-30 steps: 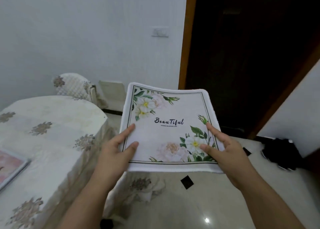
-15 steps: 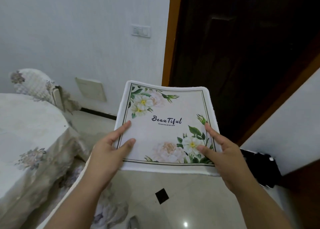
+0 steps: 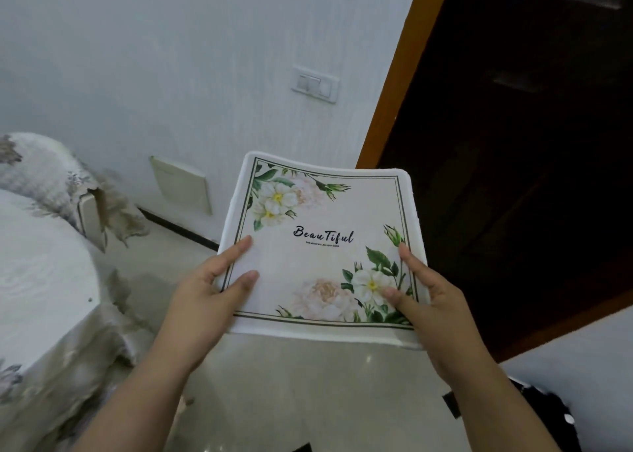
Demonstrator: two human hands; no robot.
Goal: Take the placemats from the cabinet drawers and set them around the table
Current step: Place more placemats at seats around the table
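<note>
A square placemat [image 3: 318, 256] is held in mid-air above the floor [image 3: 301, 383], face up and slightly bowed, its far edge curling upward. It is white with a thin dark border line, white and pale pink flowers with green leaves at the far-left and near-right corners, and the word "Beautiful" in dark script across the middle (a line of smaller print sits under it, too small to read). The left hand [image 3: 202, 301] pinches the mat's near-left edge, thumb and forefinger lying on top and the other fingers hidden beneath. The right hand [image 3: 435, 308] grips the near-right edge the same way, its thumb resting on the printed white flower. To the left, apart from the mat, stands the worktop [image 3: 37, 280], draped in a pale floral cloth. Beyond it is a chair [image 3: 44, 174] in a quilted floral cover. On the white wall behind are a light switch [image 3: 315, 83] and, lower down, a beige wall plate [image 3: 181, 184]. An orange-brown door frame [image 3: 400, 75] borders a dark doorway on the right
</note>
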